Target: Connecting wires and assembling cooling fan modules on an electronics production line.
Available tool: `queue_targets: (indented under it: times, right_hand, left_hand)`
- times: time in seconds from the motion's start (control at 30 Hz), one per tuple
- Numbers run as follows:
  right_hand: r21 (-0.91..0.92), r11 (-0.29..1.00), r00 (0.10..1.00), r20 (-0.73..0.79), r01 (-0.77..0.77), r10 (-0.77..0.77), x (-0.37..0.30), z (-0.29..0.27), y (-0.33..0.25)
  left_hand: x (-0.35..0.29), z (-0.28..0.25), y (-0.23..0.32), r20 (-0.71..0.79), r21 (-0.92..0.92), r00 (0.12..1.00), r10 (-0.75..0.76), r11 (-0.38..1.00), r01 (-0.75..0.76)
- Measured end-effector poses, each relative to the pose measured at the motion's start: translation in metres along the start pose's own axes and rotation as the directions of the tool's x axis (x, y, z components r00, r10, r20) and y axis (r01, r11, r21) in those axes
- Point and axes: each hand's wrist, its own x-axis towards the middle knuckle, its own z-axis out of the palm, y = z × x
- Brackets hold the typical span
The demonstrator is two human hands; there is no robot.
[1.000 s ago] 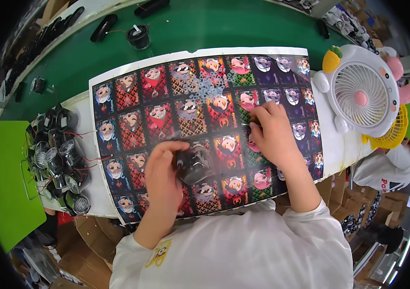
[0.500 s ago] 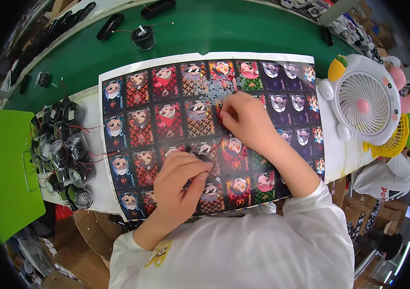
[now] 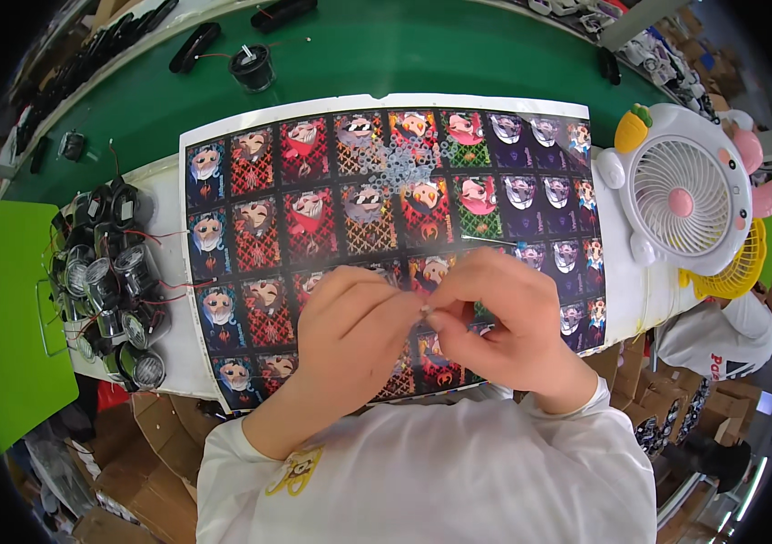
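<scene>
My left hand [image 3: 350, 331] is closed over the near middle of the printed sheet [image 3: 304, 222], fingers curled with their tips turned to the right. What it grips is mostly hidden behind the fingers. My right hand [image 3: 504, 317] meets it there, thumb and forefinger pinched on a small pale piece [image 3: 425, 310], too small to make out. The fingertips of both hands touch or nearly touch. Beyond them, a loose pile of small clear rings [image 3: 400, 165] lies on the sheet. A thin rod with a blue end [image 3: 495, 242] rests above my right hand.
Several round black fan motors [image 3: 105, 281] with red wires are heaped at the left, beside a green panel [image 3: 14, 308]. Another motor [image 3: 252, 69] and black casings [image 3: 195, 47] sit on the green table [image 3: 386, 54]. A white toy-shaped fan [image 3: 681, 195] stands at the right, near a yellow grille [image 3: 738, 267].
My right hand has come from the ring pile back toward me, joining my left hand. A dark part with a red wire, visible at my left fingers before, is now hidden.
</scene>
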Motion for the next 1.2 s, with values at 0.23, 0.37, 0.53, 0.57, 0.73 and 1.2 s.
queue_targets:
  times: [0.23, 0.37, 0.53, 0.57, 0.73, 1.2]
  right_hand:
    - [0.047, 0.997, 0.998, 0.012, -0.069, 0.068, 0.003, -0.003, -0.003]
    - [0.1, 0.989, 0.99, 0.102, -0.111, 0.101, -0.002, -0.012, 0.011]
    - [-0.006, 0.999, 0.998, -0.037, -0.048, 0.048, -0.009, -0.01, 0.015]
    - [-0.034, 0.997, 0.99, -0.128, -0.069, 0.064, -0.01, -0.008, 0.018]
    - [0.94, 0.216, 0.768, 0.07, -0.265, 0.637, -0.021, 0.007, 0.054]
    - [0.051, 0.978, 0.973, -0.098, -0.205, 0.209, -0.015, 0.037, 0.042]
  left_hand:
    - [-0.001, 0.004, -0.005, 0.022, 0.147, 0.981, 0.191, 0.97, -0.193]
    - [0.001, 0.011, -0.012, 0.043, 0.146, 0.933, 0.357, 0.922, -0.359]
    - [0.005, 0.022, -0.027, 0.121, 0.125, 0.971, 0.206, 0.967, -0.221]
    - [0.004, 0.024, -0.03, 0.138, 0.134, 0.988, 0.073, 0.987, -0.092]
    - [-0.006, 0.024, -0.033, 0.273, 0.067, 0.945, -0.178, 0.984, 0.166]
    - [-0.017, 0.036, -0.038, 0.203, -0.15, 0.928, -0.311, 0.927, 0.343]
